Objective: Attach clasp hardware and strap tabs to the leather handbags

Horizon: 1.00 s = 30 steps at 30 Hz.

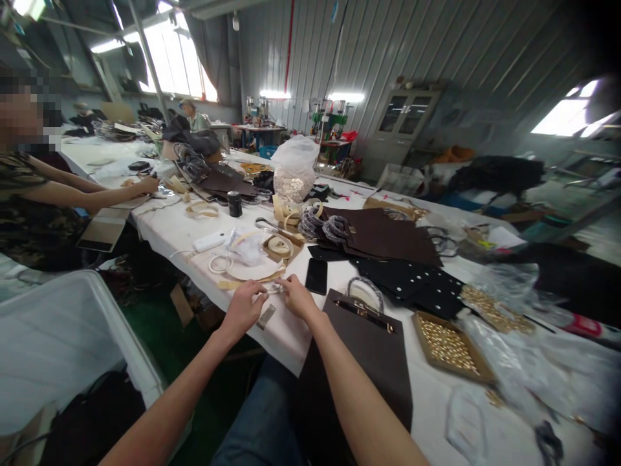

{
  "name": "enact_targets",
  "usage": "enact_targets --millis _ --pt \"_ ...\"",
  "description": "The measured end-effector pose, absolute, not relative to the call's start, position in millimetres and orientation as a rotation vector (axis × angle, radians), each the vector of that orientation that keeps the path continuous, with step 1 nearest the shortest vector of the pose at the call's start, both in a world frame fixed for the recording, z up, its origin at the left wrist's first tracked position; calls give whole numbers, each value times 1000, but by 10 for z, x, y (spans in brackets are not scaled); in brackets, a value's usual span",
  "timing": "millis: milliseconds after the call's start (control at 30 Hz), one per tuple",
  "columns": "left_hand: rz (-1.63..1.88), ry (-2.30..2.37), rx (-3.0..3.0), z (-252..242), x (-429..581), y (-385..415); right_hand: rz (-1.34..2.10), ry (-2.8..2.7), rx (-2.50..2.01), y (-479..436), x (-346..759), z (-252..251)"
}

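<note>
My left hand [246, 305] is just above the near table edge, its thumb and fingertips pinched together. Whatever sits in that pinch is too small to make out. Close beside it, my right hand [297, 299] has its fingers curled and bent inward, the fingertips at a small pale ring-like item [274, 288] between the hands. A beige strip [242, 282] lies just behind them, and a small flat greyish piece [266, 317] lies in front. Under my right forearm, a dark brown bag panel [373, 353] with a looped handle [365, 290] and gold hardware [363, 309] overhangs the edge.
A black phone [317, 276] lies right of my hands. Further right are black studded pieces [412, 282] and a box of gold fittings [447, 346]. Stacked brown panels [383, 233] lie behind. A white bin [92, 310] stands at left, near a co-worker's arm [87, 194].
</note>
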<state>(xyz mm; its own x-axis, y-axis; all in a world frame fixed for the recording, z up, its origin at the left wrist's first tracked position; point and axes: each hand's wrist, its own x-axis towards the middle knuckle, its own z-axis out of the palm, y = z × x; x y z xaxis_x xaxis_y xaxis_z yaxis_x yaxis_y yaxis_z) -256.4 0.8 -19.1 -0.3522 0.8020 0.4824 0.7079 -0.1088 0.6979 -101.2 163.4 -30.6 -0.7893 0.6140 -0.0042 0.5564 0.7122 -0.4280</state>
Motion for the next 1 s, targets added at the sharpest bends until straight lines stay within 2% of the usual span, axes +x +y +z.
enact_targets --millis 233,433,567,833,1000 --pt "1569 1954 1630 -98 -2404 -137 658 -2787 -808 1759 -1017 -128" --pt "1600 1906 1588 105 -2310 -116 803 -2809 -688 2000 -746 356" --pt "1593 1836 1697 281 -2205 -119 831 -2842 -571 1733 -307 642" --pt "1026 1471 1789 424 -1549 -160 636 -2904 -427 868 355 844" --pt "1006 1305 1671 344 -1297 -170 588 -2748 -501 754 682 797"
